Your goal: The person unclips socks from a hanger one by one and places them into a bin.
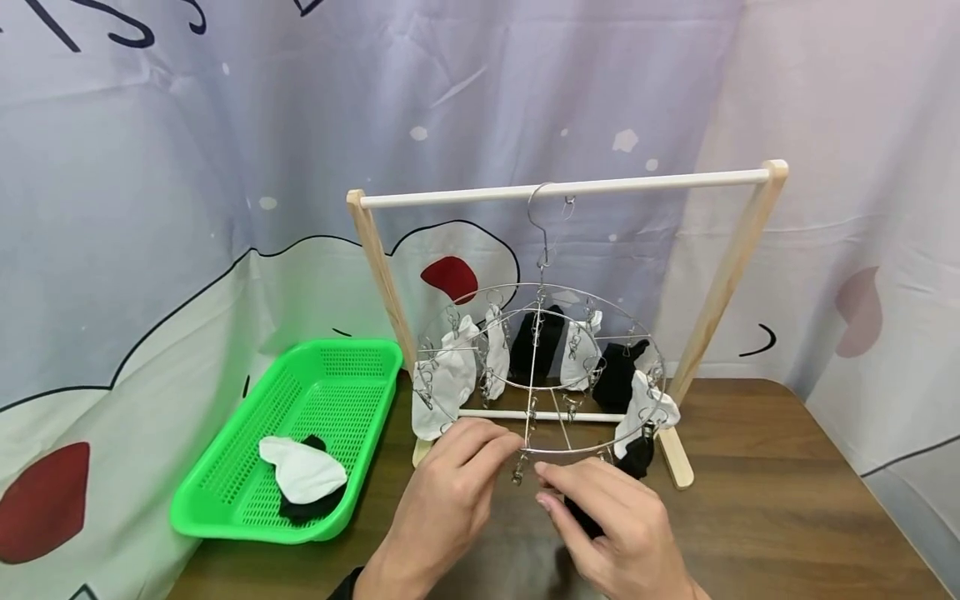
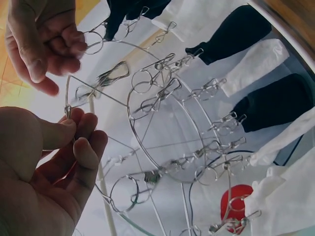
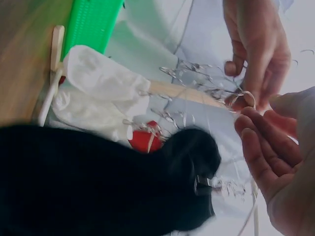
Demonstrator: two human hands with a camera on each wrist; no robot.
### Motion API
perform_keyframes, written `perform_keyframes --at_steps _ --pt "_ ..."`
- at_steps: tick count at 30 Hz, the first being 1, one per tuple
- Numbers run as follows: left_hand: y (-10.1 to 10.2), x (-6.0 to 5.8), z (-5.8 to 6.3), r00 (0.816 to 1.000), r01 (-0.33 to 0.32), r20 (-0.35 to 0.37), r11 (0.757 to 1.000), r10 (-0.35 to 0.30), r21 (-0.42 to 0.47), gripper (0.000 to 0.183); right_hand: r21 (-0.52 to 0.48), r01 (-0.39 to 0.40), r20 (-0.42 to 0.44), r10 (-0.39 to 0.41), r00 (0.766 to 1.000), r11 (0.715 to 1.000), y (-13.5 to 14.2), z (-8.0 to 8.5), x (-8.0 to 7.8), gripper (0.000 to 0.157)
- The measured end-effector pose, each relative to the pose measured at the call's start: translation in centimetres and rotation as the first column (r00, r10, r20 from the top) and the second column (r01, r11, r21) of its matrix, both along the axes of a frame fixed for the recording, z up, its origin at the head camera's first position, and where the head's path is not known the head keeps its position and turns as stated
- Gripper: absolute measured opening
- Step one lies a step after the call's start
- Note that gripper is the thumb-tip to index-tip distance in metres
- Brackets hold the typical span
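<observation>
A round wire sock hanger (image 1: 533,367) with many small clips hangs in front of me. My left hand (image 1: 453,487) pinches its near rim between thumb and fingers, beside a bare clip (image 1: 517,475). Just right of that, my right hand (image 1: 618,525) has loosely bent fingers and grips nothing visible. Behind the right hand hangs a black sock (image 1: 583,517), which looms large as dark cloth (image 3: 98,182) in the right wrist view. White socks (image 1: 444,392) and black socks (image 1: 537,342) hang around the left, back and right of the ring.
A wooden rack with a white bar (image 1: 465,196) carries the hanger. To the left, a green basket (image 1: 352,408) holds a white sock (image 1: 307,473) lying over black cloth (image 1: 300,510). Everything stands on a brown table (image 1: 795,500) before a printed curtain (image 1: 600,83).
</observation>
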State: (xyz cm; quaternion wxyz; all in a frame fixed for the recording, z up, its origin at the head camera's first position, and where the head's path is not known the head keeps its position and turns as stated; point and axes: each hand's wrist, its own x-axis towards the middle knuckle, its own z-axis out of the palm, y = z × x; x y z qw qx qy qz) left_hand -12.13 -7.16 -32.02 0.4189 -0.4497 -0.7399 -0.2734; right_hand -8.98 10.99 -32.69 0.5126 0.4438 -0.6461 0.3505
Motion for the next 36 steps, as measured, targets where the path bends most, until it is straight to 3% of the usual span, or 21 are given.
perform_keyframes --at_steps 3,6,12,14,17,22,36 --pt "-0.4 -0.1 -0.1 1.0 0.004 0.005 1.0 -0.004 0.007 0.028 -0.04 -0.042 -0.082 0.039 0.996 0.998 1.2 -0.1 -0.5 0.017" --pt "-0.7 -0.2 -0.2 1.0 0.015 0.005 1.0 -0.015 0.024 0.029 -0.097 -0.007 -0.125 -0.005 0.992 0.995 2.8 0.1 -0.9 0.013" --pt "-1.5 -0.4 -0.5 0.999 0.019 0.029 0.999 -0.02 0.041 0.031 -0.167 0.237 -0.005 -0.241 0.971 0.957 5.7 0.8 -0.9 0.016" --pt "-1.7 -0.4 -0.5 0.999 0.024 0.037 0.999 -0.026 0.047 0.032 -0.145 0.277 0.044 -0.273 0.961 0.95 6.3 0.7 -1.0 0.02" --pt "-1.9 -0.5 -0.5 0.998 0.022 0.05 0.998 -0.025 0.063 0.031 -0.074 0.27 0.087 -0.263 0.961 0.96 6.8 0.4 -1.3 0.024" --pt "-2.2 -0.7 -0.4 0.998 0.003 0.069 0.996 -0.009 0.086 0.029 0.025 0.212 0.075 -0.213 0.974 0.977 6.9 -0.4 -1.9 0.023" --pt "-2.3 -0.7 -0.6 0.995 -0.05 0.093 0.99 0.038 0.135 0.028 0.043 0.211 0.013 -0.212 0.977 0.977 5.9 -0.3 -1.1 0.02"
